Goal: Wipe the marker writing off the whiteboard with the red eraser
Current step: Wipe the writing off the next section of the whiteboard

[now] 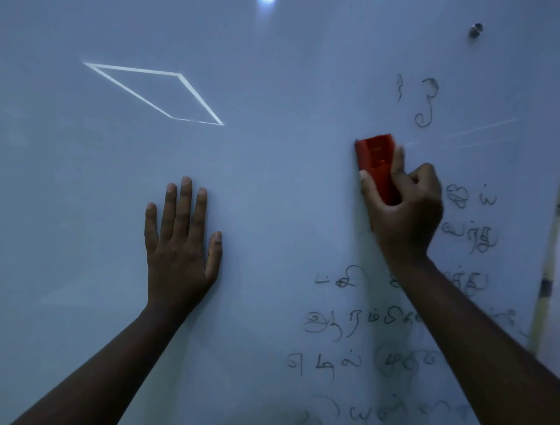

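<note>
The whiteboard (pixel 272 182) fills the view. My right hand (pixel 406 212) grips the red eraser (pixel 375 160) and presses it flat against the board, right of centre. Dark marker writing (pixel 357 324) runs in several lines below and to the right of that hand, partly hidden by my forearm. A few marker strokes (pixel 424 103) remain above the eraser. My left hand (pixel 181 242) lies flat on the board with fingers spread, holding nothing, left of the eraser.
A metal mounting stud (pixel 476 29) sits at the board's upper right. A bright light reflection (pixel 266 2) shows at the top, and a reflected parallelogram outline (pixel 157 91) at upper left. The board's right edge (pixel 545 282) borders a pale frame.
</note>
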Available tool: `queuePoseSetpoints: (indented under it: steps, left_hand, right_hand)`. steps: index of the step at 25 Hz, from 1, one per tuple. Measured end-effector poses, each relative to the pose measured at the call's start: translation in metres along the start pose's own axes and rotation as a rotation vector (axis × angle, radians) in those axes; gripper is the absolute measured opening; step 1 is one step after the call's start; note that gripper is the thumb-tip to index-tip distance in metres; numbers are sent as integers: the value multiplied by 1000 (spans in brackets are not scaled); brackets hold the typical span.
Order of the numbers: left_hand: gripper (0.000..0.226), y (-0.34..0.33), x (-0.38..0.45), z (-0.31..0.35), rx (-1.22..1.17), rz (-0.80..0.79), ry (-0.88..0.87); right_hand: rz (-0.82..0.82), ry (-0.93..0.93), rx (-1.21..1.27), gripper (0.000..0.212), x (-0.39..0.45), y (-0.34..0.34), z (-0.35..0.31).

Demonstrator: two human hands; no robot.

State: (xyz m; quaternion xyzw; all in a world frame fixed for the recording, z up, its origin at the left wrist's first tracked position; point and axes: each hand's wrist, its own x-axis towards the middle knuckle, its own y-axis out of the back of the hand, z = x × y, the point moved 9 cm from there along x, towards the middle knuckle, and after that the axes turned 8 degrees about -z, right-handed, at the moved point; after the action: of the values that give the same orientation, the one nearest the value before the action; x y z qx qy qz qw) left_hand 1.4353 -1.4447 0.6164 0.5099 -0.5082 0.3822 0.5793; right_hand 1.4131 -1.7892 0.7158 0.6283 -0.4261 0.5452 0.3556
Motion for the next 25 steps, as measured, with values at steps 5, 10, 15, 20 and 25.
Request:
queuePoseSetpoints:
  steps: [5, 10, 15, 20, 25]
  left_hand:
    - [72, -5, -10, 2, -4, -21, 13]
    - [73, -7, -24, 4, -14, -30, 8]
    - [71, -10, -37, 5, -12, -34, -1]
    - [70, -14, -51, 5, -14, -45, -7]
    - [69, -18, -62, 6, -19, -56, -2]
  right_hand:
    - [-146, 350, -46, 69, -77, -32, -74]
    - [-324, 631, -60, 63, -138, -39, -106]
    - [-368, 461, -117, 68, -95, -23, -69]
    - [-292, -40, -45, 73, -40, 19, 25]
    - [-162, -197, 79, 64, -53, 31, 38]
